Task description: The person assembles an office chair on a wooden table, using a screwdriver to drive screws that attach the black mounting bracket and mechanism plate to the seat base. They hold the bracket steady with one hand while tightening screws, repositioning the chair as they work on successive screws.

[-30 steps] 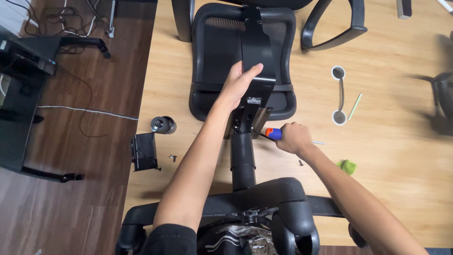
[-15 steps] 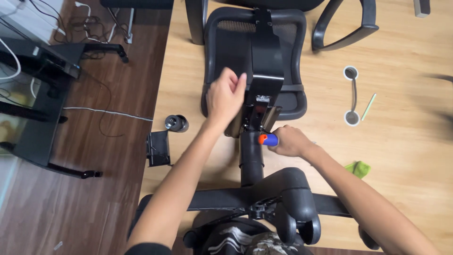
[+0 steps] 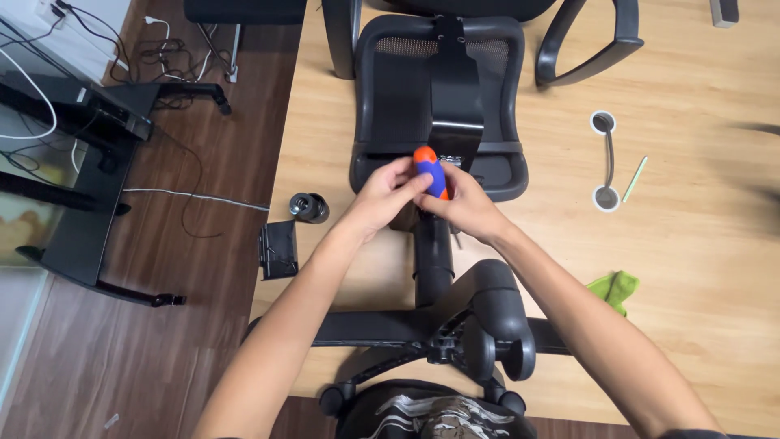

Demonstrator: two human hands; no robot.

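my left hand [image 3: 388, 192] has come off the chair's black bracket and dropped down to meet my right hand [image 3: 461, 203], which has lifted the orange and blue screwdriver [image 3: 431, 171] up from beside the column. now both sets of my fingers are wrapped around its handle, right hand from the side, left thumb and fingertips pressing the other side. it stands roughly upright over the underside of the overturned office chair [image 3: 439, 89], just above the black gas column [image 3: 433, 252]. the chair lies on a pale wooden table [image 3: 699, 268], with a green cloth [image 3: 615, 289] near my right forearm.
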